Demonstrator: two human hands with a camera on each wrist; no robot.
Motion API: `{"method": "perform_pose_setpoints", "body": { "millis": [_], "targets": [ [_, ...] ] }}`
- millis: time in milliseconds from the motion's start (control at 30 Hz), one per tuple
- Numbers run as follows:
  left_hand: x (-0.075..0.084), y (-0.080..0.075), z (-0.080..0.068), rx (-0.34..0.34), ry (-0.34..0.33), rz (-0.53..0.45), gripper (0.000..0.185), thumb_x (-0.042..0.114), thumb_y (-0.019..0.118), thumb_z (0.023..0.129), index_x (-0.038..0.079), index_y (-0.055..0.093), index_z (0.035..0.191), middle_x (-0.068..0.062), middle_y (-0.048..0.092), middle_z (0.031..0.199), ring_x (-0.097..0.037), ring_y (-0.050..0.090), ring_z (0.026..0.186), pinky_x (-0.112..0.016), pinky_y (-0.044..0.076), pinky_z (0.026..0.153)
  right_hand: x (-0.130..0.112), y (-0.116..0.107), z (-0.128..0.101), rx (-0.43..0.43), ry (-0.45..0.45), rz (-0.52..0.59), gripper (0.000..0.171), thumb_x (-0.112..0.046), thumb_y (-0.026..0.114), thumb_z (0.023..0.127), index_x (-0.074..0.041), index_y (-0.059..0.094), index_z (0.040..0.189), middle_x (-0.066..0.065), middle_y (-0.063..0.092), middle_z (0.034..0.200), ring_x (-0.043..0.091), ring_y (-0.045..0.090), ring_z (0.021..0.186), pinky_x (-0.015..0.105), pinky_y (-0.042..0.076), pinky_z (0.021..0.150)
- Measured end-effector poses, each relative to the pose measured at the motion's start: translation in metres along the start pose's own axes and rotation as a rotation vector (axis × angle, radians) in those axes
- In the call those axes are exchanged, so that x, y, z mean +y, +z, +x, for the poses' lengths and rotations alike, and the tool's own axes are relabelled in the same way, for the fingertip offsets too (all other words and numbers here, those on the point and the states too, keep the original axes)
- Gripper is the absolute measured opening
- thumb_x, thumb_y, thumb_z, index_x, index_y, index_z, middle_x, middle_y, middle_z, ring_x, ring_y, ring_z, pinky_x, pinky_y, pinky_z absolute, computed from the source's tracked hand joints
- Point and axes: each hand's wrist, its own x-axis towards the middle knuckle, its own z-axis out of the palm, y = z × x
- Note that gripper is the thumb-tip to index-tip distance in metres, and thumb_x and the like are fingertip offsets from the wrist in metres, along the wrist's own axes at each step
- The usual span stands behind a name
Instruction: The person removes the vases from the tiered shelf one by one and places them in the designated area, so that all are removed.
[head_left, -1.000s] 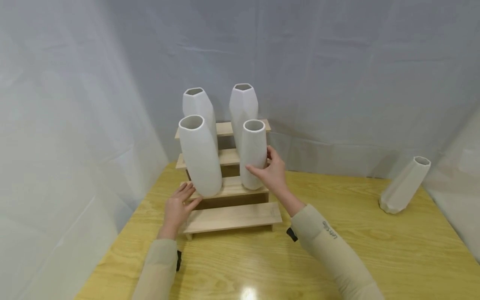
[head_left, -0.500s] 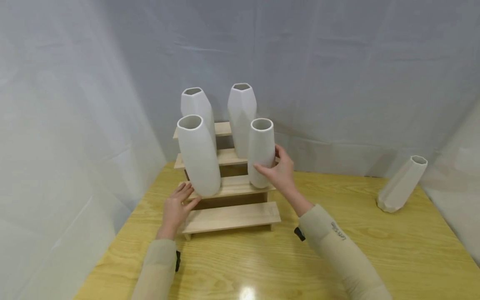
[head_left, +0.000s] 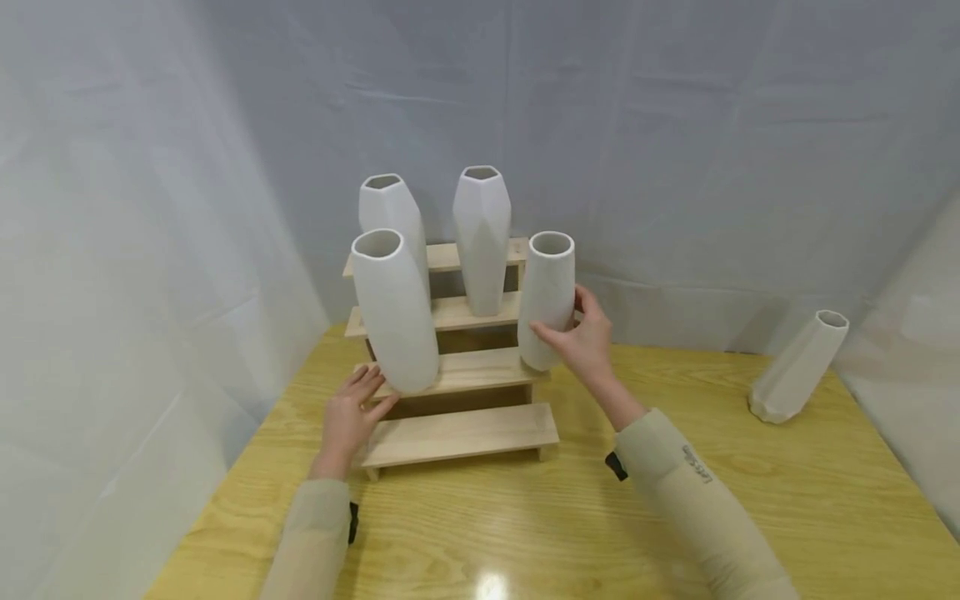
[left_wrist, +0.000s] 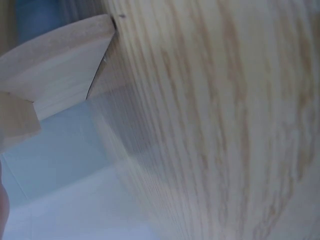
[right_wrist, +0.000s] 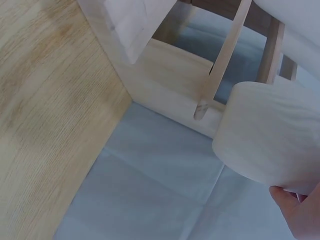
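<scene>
The right hand [head_left: 587,337] has hold of a round white vase [head_left: 547,304], its fingers clamped on the low part, with the thumb in front. The round vase is at the right end of the second shelf up [head_left: 480,371] of a small wooden step stand [head_left: 457,435]. I cannot tell if its bottom rests on the wood or hangs just over it. The left hand [head_left: 349,421] has its fingers apart at the left end of the same shelf, close to the foot of a bent white vase [head_left: 397,317]; I cannot tell if they touch it.

The step in hand looks like shifting the round vase to its spot, or off the stand. The next move seems to call for care at the shelf's end: get the whole bottom on the wood, or lift well away, before letting go.

All the vases look hard and smooth, like baked clay. The held one is a plain tube with a round mouth. Behind stand two vases with flat sides and sharp folds, one at the left [head_left: 390,204] and one at the right [head_left: 482,229]. A ridged vase [head_left: 797,368] sits far right on the shiny, stripy yellow table [head_left: 675,500]. The stand is pale, plain wood.
</scene>
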Motion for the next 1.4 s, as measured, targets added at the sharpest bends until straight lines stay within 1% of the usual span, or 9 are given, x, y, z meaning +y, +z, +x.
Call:
{"method": "perform_pose_setpoints", "body": {
  "millis": [133,333,433,700,833,1067,1167,1267,1400],
  "targets": [
    [0.000,0.000,-0.001,0.002,-0.003,0.000,0.044,0.021,0.076,0.066,-0.003,0.064,0.101,-0.019,0.058,0.109,-0.036,0.049,0.108,-0.050,0.041,0.087,0.004,-0.006,0.001,0.014,0.001,-0.022,0.063,-0.009,0.080,0.062,0.004,0.048,0.115,0.018,0.055,0.108,0.028,0.052,0.097,0.040,0.049,0.078],
    [0.000,0.000,-0.001,-0.009,-0.015,0.008,0.044,0.022,0.076,0.067,-0.002,0.064,0.103,-0.017,0.058,0.110,-0.035,0.049,0.108,-0.049,0.041,0.087,0.012,-0.015,0.001,0.041,-0.005,-0.024,0.062,-0.007,0.079,0.063,0.004,0.048,0.115,0.018,0.054,0.108,0.029,0.052,0.097,0.042,0.049,0.076],
    [0.000,0.000,-0.001,-0.012,-0.020,0.006,0.045,0.022,0.076,0.068,-0.002,0.064,0.103,-0.017,0.058,0.111,-0.035,0.049,0.109,-0.049,0.041,0.088,0.015,-0.020,0.002,0.052,0.008,-0.037,0.063,-0.009,0.079,0.063,0.004,0.048,0.116,0.018,0.054,0.109,0.028,0.051,0.097,0.042,0.049,0.077],
    [-0.002,0.001,-0.001,0.018,0.016,0.008,0.043,0.021,0.077,0.066,-0.003,0.065,0.101,-0.018,0.059,0.108,-0.036,0.051,0.107,-0.049,0.042,0.086,0.024,-0.036,0.001,0.072,0.023,-0.060,0.062,-0.009,0.078,0.065,0.003,0.047,0.117,0.018,0.053,0.110,0.028,0.050,0.098,0.044,0.048,0.079],
    [-0.001,0.002,-0.002,0.019,0.016,-0.001,0.043,0.020,0.077,0.066,-0.003,0.065,0.100,-0.019,0.059,0.108,-0.036,0.051,0.106,-0.050,0.042,0.085,0.029,-0.043,-0.001,0.080,0.028,-0.086,0.062,-0.009,0.078,0.065,0.004,0.046,0.117,0.019,0.052,0.111,0.030,0.050,0.099,0.045,0.047,0.080],
    [-0.002,0.001,-0.002,-0.011,-0.017,-0.008,0.044,0.020,0.076,0.067,-0.004,0.064,0.103,-0.018,0.058,0.111,-0.035,0.048,0.109,-0.049,0.041,0.087,0.040,-0.054,-0.002,0.099,0.054,-0.121,0.063,-0.010,0.078,0.064,0.003,0.047,0.117,0.019,0.053,0.110,0.028,0.050,0.099,0.044,0.047,0.081],
    [-0.003,0.001,-0.001,-0.001,-0.005,-0.006,0.044,0.019,0.076,0.067,-0.004,0.064,0.102,-0.019,0.058,0.110,-0.036,0.049,0.109,-0.050,0.041,0.087,0.045,-0.058,-0.002,0.104,0.068,-0.141,0.063,-0.010,0.078,0.064,0.004,0.046,0.117,0.020,0.053,0.110,0.029,0.050,0.100,0.044,0.046,0.082],
    [-0.004,0.002,-0.002,0.031,0.013,-0.008,0.044,0.026,0.074,0.070,-0.002,0.065,0.102,-0.016,0.058,0.110,-0.033,0.049,0.109,-0.047,0.042,0.088,0.050,-0.063,-0.003,0.109,0.086,-0.149,0.064,-0.009,0.078,0.064,0.005,0.045,0.117,0.021,0.052,0.111,0.030,0.049,0.100,0.045,0.045,0.083],
    [-0.003,0.001,-0.002,0.026,0.005,-0.021,0.044,0.028,0.073,0.071,-0.002,0.064,0.102,-0.016,0.058,0.111,-0.033,0.048,0.110,-0.047,0.041,0.089,0.055,-0.070,-0.005,0.120,0.131,-0.156,0.064,-0.009,0.078,0.064,0.006,0.044,0.117,0.021,0.051,0.112,0.030,0.048,0.101,0.044,0.044,0.085]
  ]
}}
